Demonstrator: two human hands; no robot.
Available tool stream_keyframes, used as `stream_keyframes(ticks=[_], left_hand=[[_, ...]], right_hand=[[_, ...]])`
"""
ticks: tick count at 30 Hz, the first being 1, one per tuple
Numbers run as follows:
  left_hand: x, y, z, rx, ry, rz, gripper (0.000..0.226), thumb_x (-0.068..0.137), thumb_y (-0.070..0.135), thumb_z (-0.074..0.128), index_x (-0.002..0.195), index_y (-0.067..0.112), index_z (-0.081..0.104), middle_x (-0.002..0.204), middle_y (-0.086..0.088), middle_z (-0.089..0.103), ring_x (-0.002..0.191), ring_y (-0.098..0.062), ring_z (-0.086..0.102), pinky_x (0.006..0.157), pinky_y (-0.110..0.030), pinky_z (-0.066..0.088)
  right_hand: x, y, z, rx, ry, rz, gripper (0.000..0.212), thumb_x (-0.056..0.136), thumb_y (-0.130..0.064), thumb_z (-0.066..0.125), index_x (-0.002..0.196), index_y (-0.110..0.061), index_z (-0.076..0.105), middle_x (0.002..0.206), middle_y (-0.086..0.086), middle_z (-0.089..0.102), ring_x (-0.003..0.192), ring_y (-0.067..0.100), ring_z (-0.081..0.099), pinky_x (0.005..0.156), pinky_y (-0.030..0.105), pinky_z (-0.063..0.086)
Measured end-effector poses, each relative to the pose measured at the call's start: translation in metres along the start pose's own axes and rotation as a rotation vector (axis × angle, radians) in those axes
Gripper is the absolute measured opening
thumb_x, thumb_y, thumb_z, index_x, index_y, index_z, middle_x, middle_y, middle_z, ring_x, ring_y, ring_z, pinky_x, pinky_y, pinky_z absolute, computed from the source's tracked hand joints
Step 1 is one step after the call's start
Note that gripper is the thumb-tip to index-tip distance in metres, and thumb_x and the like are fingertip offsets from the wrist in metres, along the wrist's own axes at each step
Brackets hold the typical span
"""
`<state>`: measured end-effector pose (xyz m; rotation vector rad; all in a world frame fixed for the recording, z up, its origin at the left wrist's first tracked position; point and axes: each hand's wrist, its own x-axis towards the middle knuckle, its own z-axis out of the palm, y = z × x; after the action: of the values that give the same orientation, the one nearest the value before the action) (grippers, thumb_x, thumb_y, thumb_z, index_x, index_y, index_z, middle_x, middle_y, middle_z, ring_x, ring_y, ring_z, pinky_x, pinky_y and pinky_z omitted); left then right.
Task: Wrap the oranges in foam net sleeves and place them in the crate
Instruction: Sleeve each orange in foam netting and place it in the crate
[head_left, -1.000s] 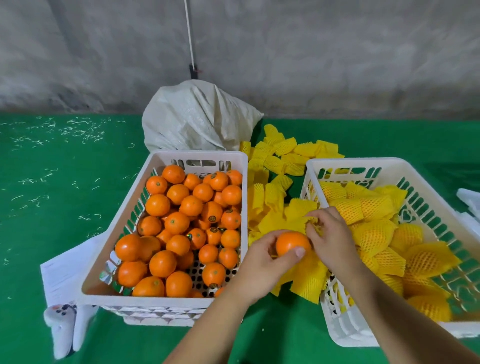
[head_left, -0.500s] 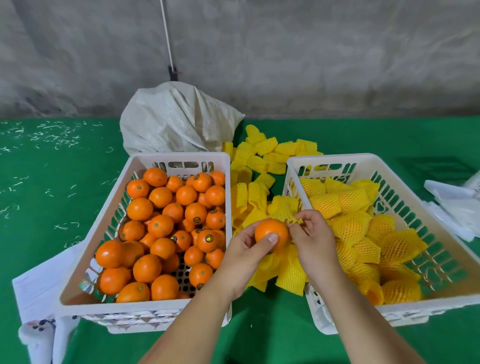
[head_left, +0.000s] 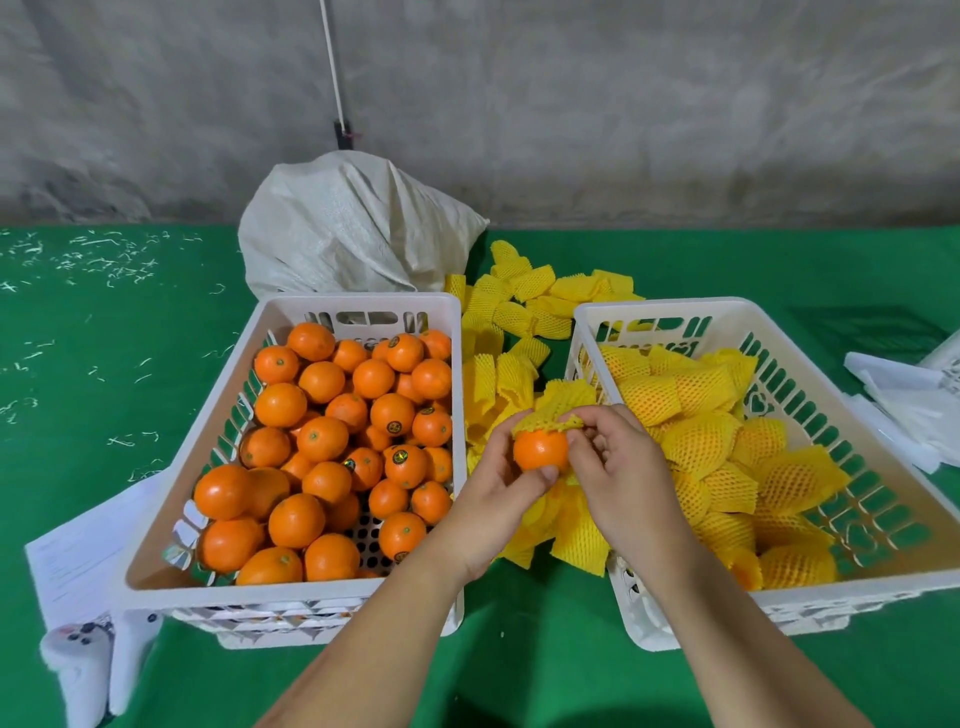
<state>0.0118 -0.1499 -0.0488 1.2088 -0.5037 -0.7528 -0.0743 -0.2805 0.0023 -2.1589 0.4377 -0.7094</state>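
Now over the orange's (head_left: 540, 451) top, sleeve (head_left: 558, 415) hides it; both hands pinch.

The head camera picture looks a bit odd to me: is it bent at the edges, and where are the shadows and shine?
Head view: wide-angle bending, the green table's far edge and the crates bow outward; soft, even light, small shiny spots on the loose oranges; a dark shadow lies on the table below the forearms; the left hand, right hand and held orange look sharp, the frame corners a little soft.
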Motion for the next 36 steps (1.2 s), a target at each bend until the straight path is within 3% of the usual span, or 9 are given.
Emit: stream_keyframes(ticks=[4, 8, 12, 16, 20, 28, 31, 34, 36], left_hand=[[-0.004, 0.003, 0.002, -0.014, 0.146, 0.086, 0.061, 0.085, 0.023, 0.083, 0.135, 0.026, 0.047, 0.113, 0.01, 0.073, 0.101, -0.012, 0.067, 0.088, -0.027, 0.057], [-0.004, 0.006, 0.005, -0.119, 0.21, 0.06, 0.068, 0.08, 0.037, 0.084, 0.134, 0.02, 0.046, 0.114, -0.005, 0.074, 0.1, -0.019, 0.072, 0.081, -0.031, 0.06], [-0.006, 0.006, 0.003, -0.057, 0.017, 0.053, 0.068, 0.094, 0.03, 0.074, 0.151, 0.026, 0.039, 0.116, -0.006, 0.074, 0.099, -0.024, 0.072, 0.081, -0.037, 0.06], [-0.001, 0.001, 0.003, 0.019, 0.056, 0.084, 0.064, 0.095, 0.027, 0.074, 0.148, 0.014, 0.04, 0.103, -0.008, 0.07, 0.079, -0.023, 0.066, 0.072, -0.036, 0.056], [-0.002, -0.002, 0.002, 0.032, 0.146, 0.192, 0.051, 0.095, 0.015, 0.073, 0.138, 0.014, 0.045, 0.112, 0.001, 0.073, 0.104, -0.016, 0.071, 0.086, -0.029, 0.058], [-0.002, -0.003, 0.0, 0.209, 0.178, 0.216, 0.072, 0.084, 0.024, 0.083, 0.137, 0.04, 0.036, 0.119, 0.022, 0.064, 0.113, -0.009, 0.067, 0.09, -0.03, 0.057], [-0.002, -0.003, 0.001, 0.232, 0.145, 0.228, 0.079, 0.088, 0.012, 0.077, 0.137, 0.057, 0.034, 0.133, 0.018, 0.061, 0.124, -0.01, 0.064, 0.096, -0.026, 0.055], [-0.003, 0.001, 0.006, 0.182, 0.108, 0.213, 0.075, 0.087, 0.028, 0.079, 0.135, 0.068, 0.036, 0.144, 0.003, 0.056, 0.13, -0.014, 0.062, 0.102, -0.031, 0.055], [-0.003, 0.001, 0.005, 0.206, 0.067, 0.224, 0.081, 0.092, 0.016, 0.076, 0.135, 0.07, 0.034, 0.149, 0.004, 0.052, 0.132, -0.01, 0.06, 0.101, -0.024, 0.054]], right_hand=[[-0.01, -0.016, -0.005, -0.081, -0.105, -0.21, 0.019, 0.096, -0.02, 0.065, 0.114, -0.02, 0.069, 0.098, -0.021, 0.05, 0.085, -0.002, 0.055, 0.072, 0.007, 0.04], [-0.022, -0.018, 0.004, -0.076, 0.01, -0.107, 0.041, 0.097, -0.022, 0.066, 0.136, -0.026, 0.054, 0.122, -0.011, 0.042, 0.104, 0.002, 0.051, 0.086, 0.018, 0.049], [-0.023, -0.01, 0.005, -0.068, -0.015, -0.141, 0.044, 0.102, -0.018, 0.059, 0.146, -0.019, 0.056, 0.126, -0.003, 0.045, 0.114, 0.015, 0.054, 0.088, 0.034, 0.057], [-0.021, -0.011, 0.004, -0.104, 0.145, -0.246, 0.029, 0.101, -0.012, 0.058, 0.128, -0.011, 0.069, 0.113, -0.002, 0.055, 0.099, 0.009, 0.058, 0.082, 0.009, 0.046], [-0.026, -0.017, 0.01, -0.101, 0.133, -0.364, 0.024, 0.096, -0.016, 0.053, 0.107, -0.008, 0.074, 0.107, 0.001, 0.062, 0.099, 0.012, 0.061, 0.083, 0.022, 0.051], [-0.028, -0.031, 0.02, 0.428, -0.064, 0.284, 0.056, 0.085, -0.066, 0.058, 0.133, -0.044, 0.037, 0.13, -0.009, 0.05, 0.115, 0.001, 0.056, 0.084, 0.013, 0.049], [-0.023, -0.028, 0.027, 0.401, -0.215, 0.367, 0.079, 0.091, -0.043, 0.073, 0.153, -0.038, 0.024, 0.144, -0.013, 0.045, 0.128, 0.004, 0.051, 0.095, 0.016, 0.046], [-0.022, -0.021, 0.028, 0.385, -0.238, 0.365, 0.081, 0.089, -0.031, 0.079, 0.152, -0.043, 0.029, 0.142, -0.02, 0.049, 0.127, -0.004, 0.05, 0.102, 0.02, 0.044], [-0.022, -0.017, 0.025, 0.402, -0.21, 0.366, 0.081, 0.088, -0.027, 0.08, 0.149, -0.046, 0.031, 0.141, -0.022, 0.05, 0.126, -0.006, 0.051, 0.103, 0.023, 0.046]])
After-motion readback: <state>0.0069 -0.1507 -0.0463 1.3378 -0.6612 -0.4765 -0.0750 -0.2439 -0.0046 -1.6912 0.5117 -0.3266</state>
